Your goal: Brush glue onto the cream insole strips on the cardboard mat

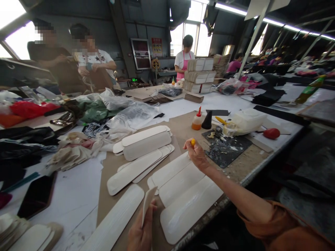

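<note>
Left hand (141, 228) nearest, grasping a thin, pale panel (148, 205) tilted on edge. Right hand (196, 155) clenched on a yellow handle (193, 142), possibly a brush's, far end hidden, over smooth, round-cornered white strips (190, 207), overlapping, partly glossy, on the desk (74, 186). Just beyond: dark flat mat (222, 153), crusted pale; squat translucent bottle (196, 123), red nozzle.

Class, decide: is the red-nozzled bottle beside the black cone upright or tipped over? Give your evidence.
Upright: the bottle stands with its red nozzle pointing up, orange contents lying low.
</note>
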Demonstrator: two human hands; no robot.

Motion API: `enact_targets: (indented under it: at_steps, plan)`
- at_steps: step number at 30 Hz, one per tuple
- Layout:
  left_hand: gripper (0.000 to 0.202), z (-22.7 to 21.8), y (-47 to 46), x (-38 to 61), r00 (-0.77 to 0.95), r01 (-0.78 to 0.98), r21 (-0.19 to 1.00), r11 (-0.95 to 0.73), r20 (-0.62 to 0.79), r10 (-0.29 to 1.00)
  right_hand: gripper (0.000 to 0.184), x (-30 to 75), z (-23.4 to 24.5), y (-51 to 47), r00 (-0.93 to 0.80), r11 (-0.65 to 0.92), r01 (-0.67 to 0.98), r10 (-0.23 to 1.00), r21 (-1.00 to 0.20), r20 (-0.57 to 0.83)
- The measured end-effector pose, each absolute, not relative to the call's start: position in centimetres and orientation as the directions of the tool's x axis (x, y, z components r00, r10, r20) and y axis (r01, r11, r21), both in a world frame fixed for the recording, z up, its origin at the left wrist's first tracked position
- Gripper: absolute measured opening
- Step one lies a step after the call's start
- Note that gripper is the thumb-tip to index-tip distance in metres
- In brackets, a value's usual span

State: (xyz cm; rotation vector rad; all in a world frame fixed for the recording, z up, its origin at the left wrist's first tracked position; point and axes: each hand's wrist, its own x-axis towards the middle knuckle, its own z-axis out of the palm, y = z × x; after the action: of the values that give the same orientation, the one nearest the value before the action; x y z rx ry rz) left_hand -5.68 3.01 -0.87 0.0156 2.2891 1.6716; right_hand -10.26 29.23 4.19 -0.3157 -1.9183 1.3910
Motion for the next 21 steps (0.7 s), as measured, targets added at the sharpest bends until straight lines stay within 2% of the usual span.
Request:
enact_targets:
  at_steps: [4, 7, 10, 12, 14, 17, 19, 21]
  plan:
    - [0.053, -0.8, 3.6, -5.7, -0.959, -0.17, 0.942, 0.29, -0.226, 0.169, 0.032, -11.3, 3.4, 27.4, -0.72, 0.267, -0.241, 0.595, -0.933, 0.356]
    - [0.05, 0.0, 3.6, -5.8, -0.945, -0.223, 0.945, 0.239, -0.27, 0.186, 0.029, -11.3, 4.5, 26.9, -0.729, 0.156, -0.254, 0.618, -0.955, 0.295]
    - [0.048, 1.6, 3.5, -5.7, -0.911, -0.362, 0.931, 0.046, -0.363, 0.195, 0.029, -10.1, 6.2, 26.7, -0.773, 0.081, -0.242, 0.586, -0.967, 0.242]
    - [0.044, 2.8, 3.8, -5.4, -0.878, -0.45, 0.883, -0.131, -0.412, 0.241, 0.032, -8.8, 7.1, 26.0, -0.862, 0.046, -0.135, 0.488, -0.99, 0.14]
    - [0.041, 3.9, 4.3, -5.0, -0.835, -0.526, 0.817, -0.237, -0.442, 0.329, 0.032, -7.3, 7.8, 24.8, -0.945, 0.073, 0.031, 0.326, -0.997, -0.006]
    - [0.043, 4.9, 5.2, -4.3, -0.784, -0.588, 0.766, -0.259, -0.461, 0.417, 0.026, -5.3, 8.1, 22.1, -0.992, 0.166, 0.1, 0.095, -0.981, -0.085]
    - [0.044, 4.8, 5.8, -3.8, -0.762, -0.601, 0.764, -0.236, -0.459, 0.456, 0.023, -4.3, 7.9, 20.3, -0.992, 0.128, 0.126, -0.01, -0.984, -0.129]
    - [0.045, 4.4, 6.3, -3.3, -0.753, -0.591, 0.78, -0.205, -0.442, 0.487, 0.022, -3.8, 7.7, 19.2, -0.979, 0.072, 0.189, -0.063, -0.979, -0.193]
